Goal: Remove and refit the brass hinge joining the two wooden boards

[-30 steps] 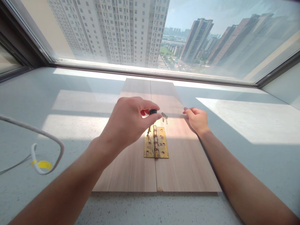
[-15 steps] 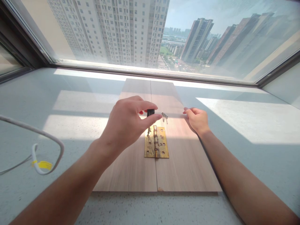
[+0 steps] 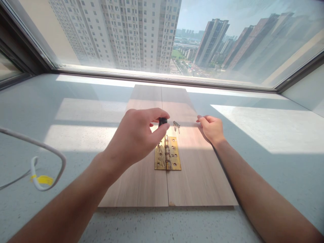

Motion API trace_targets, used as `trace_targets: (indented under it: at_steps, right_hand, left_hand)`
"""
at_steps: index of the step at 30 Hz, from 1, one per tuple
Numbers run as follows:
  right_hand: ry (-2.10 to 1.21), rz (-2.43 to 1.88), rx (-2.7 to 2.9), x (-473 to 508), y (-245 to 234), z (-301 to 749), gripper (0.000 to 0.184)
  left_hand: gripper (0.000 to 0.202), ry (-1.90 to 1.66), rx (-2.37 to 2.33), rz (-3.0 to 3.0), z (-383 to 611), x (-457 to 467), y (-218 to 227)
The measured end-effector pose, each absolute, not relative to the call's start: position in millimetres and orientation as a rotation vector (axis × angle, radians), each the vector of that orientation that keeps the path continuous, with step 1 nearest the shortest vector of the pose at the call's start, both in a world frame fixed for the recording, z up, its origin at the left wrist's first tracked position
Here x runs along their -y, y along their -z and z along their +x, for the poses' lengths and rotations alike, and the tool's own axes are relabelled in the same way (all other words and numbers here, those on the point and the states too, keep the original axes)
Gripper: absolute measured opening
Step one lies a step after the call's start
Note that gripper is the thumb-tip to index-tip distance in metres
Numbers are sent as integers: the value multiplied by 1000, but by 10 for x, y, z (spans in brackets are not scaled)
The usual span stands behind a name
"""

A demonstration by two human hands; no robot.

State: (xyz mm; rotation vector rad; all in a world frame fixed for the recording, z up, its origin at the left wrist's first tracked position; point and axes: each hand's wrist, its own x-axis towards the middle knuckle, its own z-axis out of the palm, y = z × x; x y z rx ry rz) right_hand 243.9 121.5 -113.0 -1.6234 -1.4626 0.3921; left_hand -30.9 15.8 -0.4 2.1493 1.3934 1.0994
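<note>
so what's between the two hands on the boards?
In the head view, a small cluster of loose screws lies on the right board between the left hand, gripping a screwdriver, and the right hand.

no readable text, labels, brands or numbers on anything
</note>
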Motion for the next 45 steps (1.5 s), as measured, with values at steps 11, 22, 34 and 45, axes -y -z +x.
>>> trace_targets:
  at_steps: [11, 22, 34, 45]
  right_hand:
    - [-397, -1622, 1465, -1218, 1152, 2451, 34]
    - [-400, -1617, 1483, -1230, 1139, 2451, 34]
    - [-405, -1604, 1478, -1240, 1160, 2468, 36]
    - [-403, -1618, 1488, -1227, 1162, 2471, 37]
  left_hand:
    - [20, -1231, -1503, 2178, -250, -157, 58]
    - [18, -1371, -1254, 1678, -185, -117, 189]
    - [26, -1347, -1044, 1447, -69, -90, 271]
    - [38, -1404, -933, 1257, 57, -210, 274]
